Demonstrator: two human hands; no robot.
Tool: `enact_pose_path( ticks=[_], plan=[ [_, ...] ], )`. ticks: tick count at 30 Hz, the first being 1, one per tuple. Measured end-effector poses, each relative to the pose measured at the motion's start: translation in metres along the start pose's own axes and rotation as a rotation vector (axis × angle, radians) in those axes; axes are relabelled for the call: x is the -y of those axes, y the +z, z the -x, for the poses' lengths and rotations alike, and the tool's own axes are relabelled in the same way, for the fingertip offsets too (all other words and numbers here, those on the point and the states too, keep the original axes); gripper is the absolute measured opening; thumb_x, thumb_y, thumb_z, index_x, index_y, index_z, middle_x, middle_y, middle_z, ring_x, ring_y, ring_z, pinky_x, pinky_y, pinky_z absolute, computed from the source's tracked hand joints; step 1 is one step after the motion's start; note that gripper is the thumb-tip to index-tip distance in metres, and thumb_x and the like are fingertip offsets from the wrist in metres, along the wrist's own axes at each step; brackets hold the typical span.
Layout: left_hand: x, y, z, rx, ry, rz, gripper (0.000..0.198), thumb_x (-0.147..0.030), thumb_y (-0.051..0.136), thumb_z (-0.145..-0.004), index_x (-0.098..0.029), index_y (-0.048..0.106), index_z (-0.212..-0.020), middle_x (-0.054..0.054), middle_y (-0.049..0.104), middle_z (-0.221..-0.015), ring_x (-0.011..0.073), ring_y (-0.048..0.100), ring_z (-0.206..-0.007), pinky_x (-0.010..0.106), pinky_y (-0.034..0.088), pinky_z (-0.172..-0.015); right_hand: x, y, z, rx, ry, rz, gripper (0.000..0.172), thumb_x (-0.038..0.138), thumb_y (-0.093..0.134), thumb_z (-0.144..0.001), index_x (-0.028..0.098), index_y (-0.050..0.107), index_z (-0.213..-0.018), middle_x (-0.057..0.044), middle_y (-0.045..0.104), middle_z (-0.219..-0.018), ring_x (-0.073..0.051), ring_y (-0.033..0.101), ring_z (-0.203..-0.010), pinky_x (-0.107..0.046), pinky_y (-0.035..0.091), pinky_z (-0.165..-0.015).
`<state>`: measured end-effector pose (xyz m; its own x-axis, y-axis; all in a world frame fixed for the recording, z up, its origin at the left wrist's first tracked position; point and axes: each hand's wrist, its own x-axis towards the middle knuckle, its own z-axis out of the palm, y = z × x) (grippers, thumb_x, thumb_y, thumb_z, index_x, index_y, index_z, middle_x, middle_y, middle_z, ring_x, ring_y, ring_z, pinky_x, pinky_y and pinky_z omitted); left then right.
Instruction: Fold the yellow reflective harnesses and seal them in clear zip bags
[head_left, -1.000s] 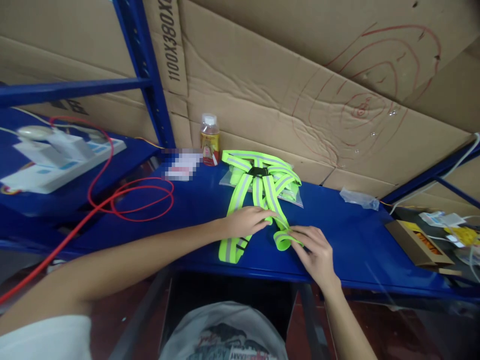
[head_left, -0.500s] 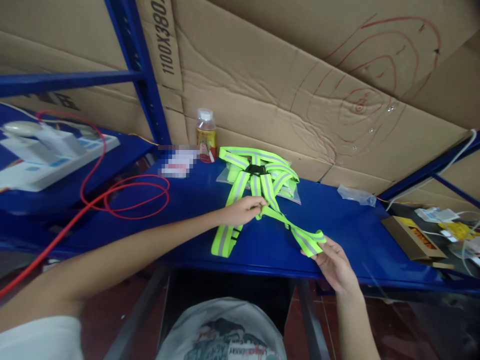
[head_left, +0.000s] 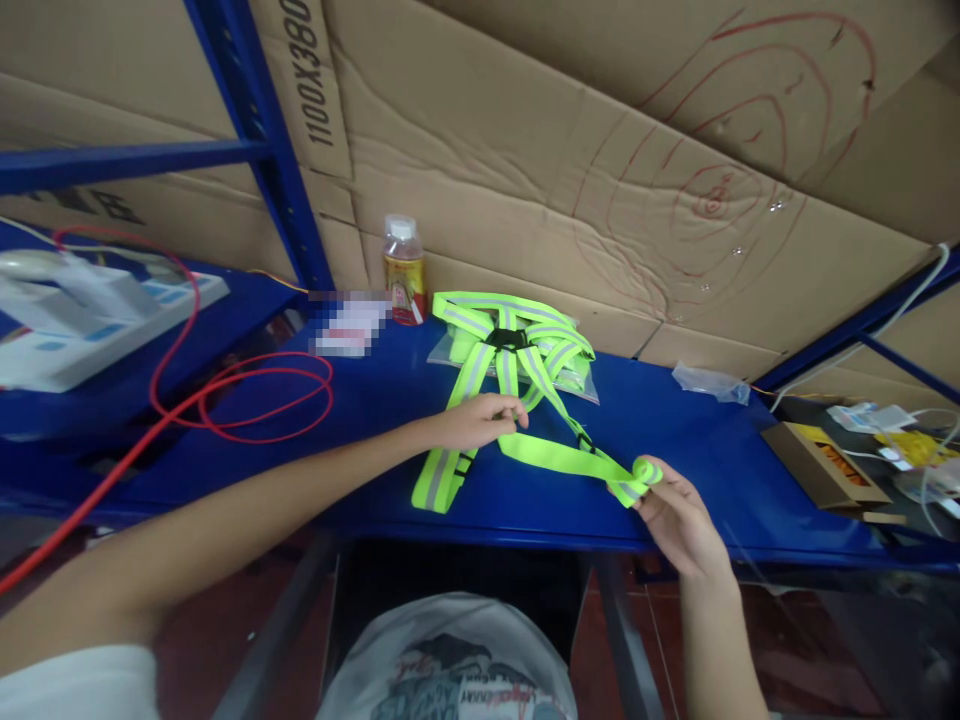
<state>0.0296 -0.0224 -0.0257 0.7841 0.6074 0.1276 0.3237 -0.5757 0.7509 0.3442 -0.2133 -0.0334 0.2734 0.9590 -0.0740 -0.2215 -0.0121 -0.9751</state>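
A neon yellow reflective strap harness [head_left: 510, 350] with grey stripes and a black buckle lies on the blue shelf [head_left: 375, 420]. My left hand [head_left: 476, 420] pinches one strap near the middle of the harness. My right hand [head_left: 675, 510] grips the far end of that same strap [head_left: 570, 460], which is pulled out to the right and curls over at my fingertips near the shelf's front edge. Another strap end hangs down toward the front edge on the left.
A small bottle [head_left: 403, 268] stands at the back against cardboard sheets. Clear bagged items [head_left: 577, 380] lie under the harness. A red cable [head_left: 240, 390] loops at the left, near a white power strip [head_left: 97, 320]. A small cardboard box [head_left: 821, 465] sits at right.
My right hand has drawn the strap end out to the right and toward the front edge, stretching it straight. My left hand has lifted slightly and keeps its pinch on the strap.
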Motion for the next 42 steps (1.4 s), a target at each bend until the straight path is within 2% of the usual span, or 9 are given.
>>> enact_pose_path(
  ticks=[4,13,16,20,25,28,32,37,42],
  plan=[
    [-0.005,-0.002,0.003,0.133,0.023,0.110,0.033,-0.038,0.054,-0.101,-0.016,0.079,-0.105,0.007,0.072,-0.106,0.0197,0.067,-0.094,0.029,0.051,-0.084,0.002,0.000,0.003,0.039,0.018,0.034,0.034,0.044,0.090,-0.080,0.025,0.085,-0.107,-0.007,0.077,-0.095,-0.022,0.071,-0.077,-0.038,0.062,-0.069],
    [-0.002,-0.010,-0.001,0.216,0.064,0.278,0.033,-0.045,0.051,-0.105,-0.019,0.056,-0.086,0.001,0.055,-0.090,0.0170,0.052,-0.083,0.031,0.042,-0.081,0.005,0.008,0.008,0.195,-0.250,0.546,0.045,0.042,0.084,-0.089,0.028,0.081,-0.131,-0.008,0.069,-0.107,-0.020,0.064,-0.088,-0.031,0.056,-0.077],
    [-0.002,-0.012,-0.004,0.166,0.045,0.387,0.040,-0.055,0.050,-0.106,-0.020,0.051,-0.088,0.000,0.047,-0.087,0.0175,0.045,-0.082,0.032,0.038,-0.080,0.001,0.008,0.010,0.237,-0.213,0.718,0.032,0.042,0.079,-0.094,0.025,0.083,-0.122,-0.011,0.073,-0.115,-0.022,0.065,-0.091,-0.034,0.055,-0.080],
    [0.000,-0.011,-0.005,0.117,0.013,0.409,0.044,-0.064,0.050,-0.105,-0.021,0.052,-0.093,0.000,0.045,-0.091,0.0187,0.044,-0.085,0.033,0.038,-0.082,0.000,0.013,0.014,0.242,-0.225,0.781,0.016,0.037,0.081,-0.092,0.023,0.077,-0.098,-0.004,0.070,-0.094,-0.021,0.063,-0.084,-0.033,0.051,-0.077],
    [0.002,-0.006,-0.005,0.093,0.007,0.319,0.047,-0.066,0.045,-0.106,-0.022,0.049,-0.091,-0.001,0.043,-0.087,0.0187,0.043,-0.081,0.034,0.037,-0.078,0.010,0.010,0.016,0.246,-0.293,0.599,0.026,0.043,0.087,-0.085,0.026,0.069,-0.076,-0.006,0.069,-0.083,-0.027,0.071,-0.080,-0.038,0.056,-0.069],
    [0.001,-0.005,-0.004,0.080,0.023,0.286,0.045,-0.064,0.046,-0.106,-0.021,0.049,-0.091,-0.001,0.045,-0.086,0.0181,0.044,-0.079,0.034,0.037,-0.076,0.015,-0.002,0.018,0.376,-0.308,0.555,0.013,0.046,0.086,-0.083,0.034,0.081,-0.085,-0.009,0.075,-0.076,-0.040,0.079,-0.089,-0.051,0.063,-0.072],
    [0.000,-0.004,-0.004,0.108,0.021,0.311,0.041,-0.061,0.050,-0.106,-0.021,0.058,-0.101,0.002,0.057,-0.092,0.0198,0.055,-0.085,0.035,0.044,-0.081,0.014,-0.010,0.025,0.506,-0.451,0.653,0.010,0.036,0.085,-0.081,0.043,0.084,-0.088,-0.005,0.080,-0.076,-0.042,0.081,-0.086,-0.067,0.062,-0.100],
    [0.006,-0.006,-0.006,0.112,-0.085,0.517,0.040,-0.037,0.056,-0.098,-0.022,0.061,-0.134,0.012,0.069,-0.129,0.0271,0.070,-0.116,0.042,0.050,-0.106,-0.005,-0.003,0.037,0.451,-0.561,0.864,0.041,0.026,0.087,-0.078,0.054,0.081,-0.108,0.002,0.085,-0.089,-0.042,0.082,-0.098,-0.070,0.056,-0.114],
    [0.010,-0.014,-0.002,0.202,-0.010,0.250,0.037,-0.026,0.057,-0.090,-0.019,0.071,-0.124,0.012,0.069,-0.134,0.0282,0.066,-0.125,0.040,0.052,-0.106,-0.013,0.000,0.044,0.468,-0.642,0.962,0.034,0.025,0.085,-0.080,0.053,0.080,-0.098,0.002,0.077,-0.069,-0.043,0.082,-0.102,-0.069,0.057,-0.113]
  ],
)
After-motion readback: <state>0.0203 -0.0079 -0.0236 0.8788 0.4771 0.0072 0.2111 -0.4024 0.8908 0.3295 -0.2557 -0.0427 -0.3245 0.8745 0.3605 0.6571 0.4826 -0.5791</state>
